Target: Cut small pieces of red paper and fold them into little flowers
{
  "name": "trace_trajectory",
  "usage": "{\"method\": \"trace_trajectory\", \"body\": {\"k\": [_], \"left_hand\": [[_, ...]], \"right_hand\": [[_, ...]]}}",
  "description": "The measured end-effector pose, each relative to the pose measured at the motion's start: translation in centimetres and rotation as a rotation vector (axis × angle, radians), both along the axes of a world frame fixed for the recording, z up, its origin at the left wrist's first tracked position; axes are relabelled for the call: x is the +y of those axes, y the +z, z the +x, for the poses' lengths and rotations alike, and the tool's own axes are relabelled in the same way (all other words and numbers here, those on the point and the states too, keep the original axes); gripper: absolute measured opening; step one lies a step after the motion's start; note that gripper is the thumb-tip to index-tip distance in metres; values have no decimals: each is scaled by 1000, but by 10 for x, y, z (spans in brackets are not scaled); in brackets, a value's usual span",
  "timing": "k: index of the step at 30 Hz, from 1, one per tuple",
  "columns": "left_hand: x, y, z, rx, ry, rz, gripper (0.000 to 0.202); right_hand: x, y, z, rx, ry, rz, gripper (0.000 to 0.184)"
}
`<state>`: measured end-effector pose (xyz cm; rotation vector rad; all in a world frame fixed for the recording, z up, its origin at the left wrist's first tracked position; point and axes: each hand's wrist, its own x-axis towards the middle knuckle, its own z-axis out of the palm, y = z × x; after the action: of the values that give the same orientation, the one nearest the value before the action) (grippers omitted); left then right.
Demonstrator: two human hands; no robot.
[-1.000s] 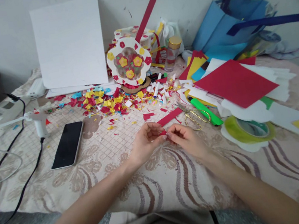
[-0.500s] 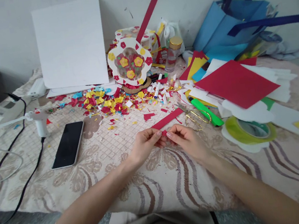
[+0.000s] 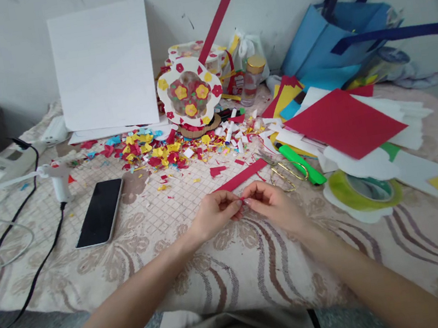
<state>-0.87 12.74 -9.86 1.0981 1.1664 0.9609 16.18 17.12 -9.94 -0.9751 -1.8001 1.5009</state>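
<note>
My left hand (image 3: pixel 219 212) and my right hand (image 3: pixel 267 200) meet fingertip to fingertip over the table's near part, both closed. Between them they pinch a small red paper piece (image 3: pixel 243 200), mostly hidden by the fingers. Just behind the hands a red paper strip (image 3: pixel 243 175) lies on the cloth. Gold-handled scissors (image 3: pixel 287 172) rest right of the strip, beside a green utility knife (image 3: pixel 301 163). Farther back stands a flower-shaped paper lantern (image 3: pixel 190 92) with red and yellow flowers and a red strip sticking up from it.
Colourful paper scraps (image 3: pixel 158 148) cover the table's middle. A phone (image 3: pixel 101 212) and a white glue gun (image 3: pixel 58 181) with a black cord lie left. Right are a tape roll (image 3: pixel 366 188), red paper sheets (image 3: pixel 347 121) and a blue bag (image 3: pixel 331 30). A white board (image 3: pixel 103 66) leans on the wall.
My fingertips have closed in tighter around the small red paper piece, so less of it shows. My hands have otherwise stayed in place; the view has shifted very slightly.
</note>
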Motion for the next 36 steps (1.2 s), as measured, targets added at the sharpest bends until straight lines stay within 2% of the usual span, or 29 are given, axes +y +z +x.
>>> {"method": "trace_trajectory", "body": {"k": [4,8,14,16,21,26,29,31,36], "left_hand": [[1,-1,-1,4,-31,-20,21],[1,-1,-1,-22,-24,-26,19],[-1,-1,-1,57,-4,62,16],[0,-2,-2,2,-9,10,15],[3,-5,-5,-165,-21,-118,18],[5,-5,-7,-129,-24,-131,27],[6,-5,-8,-111,-23,-141,25],[6,-5,-8,-113,-22,-136,23],[4,-4,-7,-20,-32,-46,22]], "right_hand": [[-1,-2,0,-26,-3,37,5],[-4,-1,-1,-75,-35,155,7],[-6,1,-2,-116,-32,233,7],[-6,1,-1,-137,-25,333,9],[-6,-1,1,-159,4,709,18],[-6,-7,4,-232,64,844,21],[-6,-6,4,-225,101,825,22],[-5,-3,3,-183,81,727,20],[-2,4,2,-119,67,225,12]]}}
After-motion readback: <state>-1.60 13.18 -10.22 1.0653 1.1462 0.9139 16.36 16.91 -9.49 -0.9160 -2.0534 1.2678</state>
